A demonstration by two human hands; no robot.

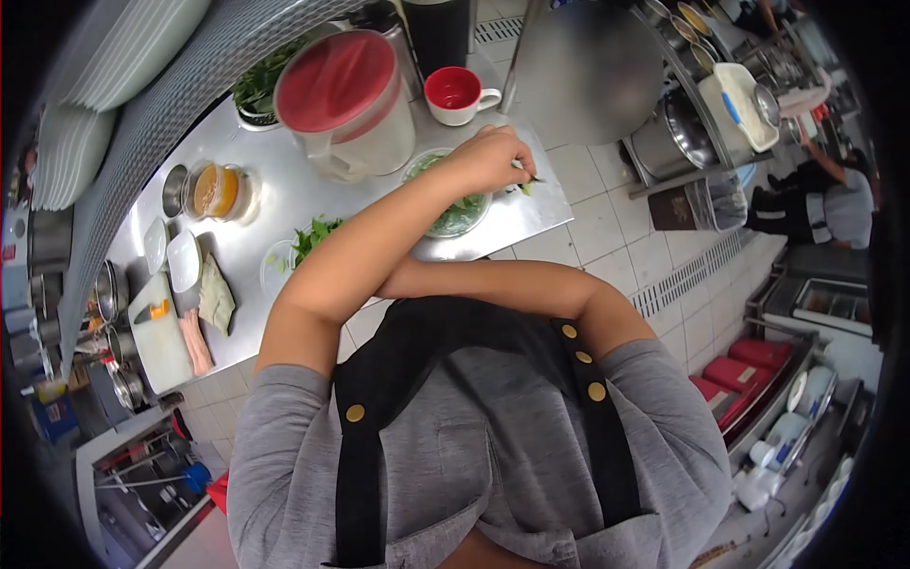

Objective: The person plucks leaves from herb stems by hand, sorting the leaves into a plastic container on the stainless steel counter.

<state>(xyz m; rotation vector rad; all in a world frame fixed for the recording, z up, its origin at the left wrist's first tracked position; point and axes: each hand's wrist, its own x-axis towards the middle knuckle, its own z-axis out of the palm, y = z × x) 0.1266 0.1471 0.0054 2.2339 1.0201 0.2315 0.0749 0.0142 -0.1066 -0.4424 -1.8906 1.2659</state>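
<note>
My left hand (pixel 498 156) reaches across to the right, over the rim of a clear bowl (pixel 457 220) with green leaves inside. Its fingers are closed in a pinch on a small green herb sprig (pixel 527 186) near the table's corner. My right forearm crosses beneath the left one; my right hand is hidden behind it, so its fingers do not show. Close to that crossing, leafy green herbs (pixel 315 237) lie beside a clear round container (pixel 277 266), partly covered by my left arm.
On the steel table (pixel 256 327) stand a red-lidded pitcher (pixel 346 104), a red-and-white cup (pixel 460 95), a tub of orange food (pixel 216 192), small white dishes (pixel 185 261) and a cutting board (pixel 161 337). A plate shelf (pixel 213 71) hangs at upper left. Another person (pixel 834 204) is at far right.
</note>
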